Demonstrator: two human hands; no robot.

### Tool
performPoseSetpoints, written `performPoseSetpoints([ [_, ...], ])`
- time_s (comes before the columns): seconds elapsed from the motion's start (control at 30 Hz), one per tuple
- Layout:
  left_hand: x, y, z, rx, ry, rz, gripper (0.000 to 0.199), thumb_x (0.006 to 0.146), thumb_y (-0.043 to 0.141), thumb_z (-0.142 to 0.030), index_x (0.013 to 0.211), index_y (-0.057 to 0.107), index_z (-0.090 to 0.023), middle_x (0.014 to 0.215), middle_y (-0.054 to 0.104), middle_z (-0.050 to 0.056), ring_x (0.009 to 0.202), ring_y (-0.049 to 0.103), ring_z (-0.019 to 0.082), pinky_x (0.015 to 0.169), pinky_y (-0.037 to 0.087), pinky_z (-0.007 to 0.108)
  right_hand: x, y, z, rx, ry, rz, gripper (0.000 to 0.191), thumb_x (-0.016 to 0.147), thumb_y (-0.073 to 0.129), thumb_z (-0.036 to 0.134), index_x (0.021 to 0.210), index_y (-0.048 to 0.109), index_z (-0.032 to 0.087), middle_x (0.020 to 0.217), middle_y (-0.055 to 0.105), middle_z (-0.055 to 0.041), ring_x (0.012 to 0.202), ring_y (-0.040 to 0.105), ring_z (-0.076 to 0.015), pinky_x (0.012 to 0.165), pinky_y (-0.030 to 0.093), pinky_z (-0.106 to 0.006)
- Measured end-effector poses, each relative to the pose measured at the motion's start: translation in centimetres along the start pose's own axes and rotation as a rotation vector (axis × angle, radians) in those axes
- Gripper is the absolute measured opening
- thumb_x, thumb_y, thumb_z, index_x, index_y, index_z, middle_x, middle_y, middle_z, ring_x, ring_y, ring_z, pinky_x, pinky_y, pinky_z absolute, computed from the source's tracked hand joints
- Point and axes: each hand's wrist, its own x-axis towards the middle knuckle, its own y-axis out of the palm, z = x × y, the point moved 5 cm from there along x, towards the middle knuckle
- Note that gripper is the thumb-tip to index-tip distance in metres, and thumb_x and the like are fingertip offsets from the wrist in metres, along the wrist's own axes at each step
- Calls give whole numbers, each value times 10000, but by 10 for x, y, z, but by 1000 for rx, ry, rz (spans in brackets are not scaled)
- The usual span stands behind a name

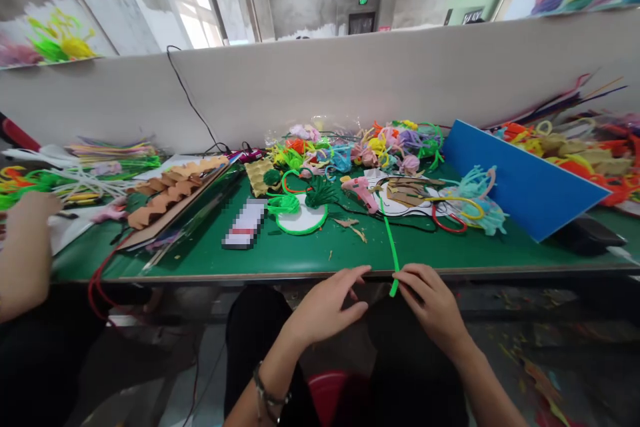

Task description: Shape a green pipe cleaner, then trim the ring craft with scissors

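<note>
My right hand [434, 303] pinches the green pipe cleaner [389, 240] at its near end by the table edge [500, 270], left hand [327, 307] open w/ nothing held; it looks light & bendy, so I'd grip low.

text: none legible | far green sign [363, 1]: too small

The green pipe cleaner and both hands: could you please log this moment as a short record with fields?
right hand: pinches the near end of the green pipe cleaner at the table edge
left hand: open, fingers spread, beside the right hand, holding nothing
pipe cleaner: straight, runs from the right hand up onto the green table
behind it: pink glue gun, pile of coloured pipe-cleaner pieces
right side: blue board, tilted
far left: another person's hand
</note>
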Motion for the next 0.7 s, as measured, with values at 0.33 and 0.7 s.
performPoseSetpoints([
  [0.33,11,18,-53,120,282,-73,614,728,603,-241,1288,349,-215,1278,399,124,968,546,186,820,477,326,27,-67,48,426,12,74,157,794,506,173,838,620,271,959,540,-45,883,540,-154,725,466,-266],
  [0.7,-32,-12,-61,43,377,-75,281,879,387,-256,898,653,-167,754,685,25,699,594,113,682,402,198,66,-99,21,900,449,-621,158,565,758,333,601,634,242,678,492,-8,642,476,-119,556,394,-262],
])
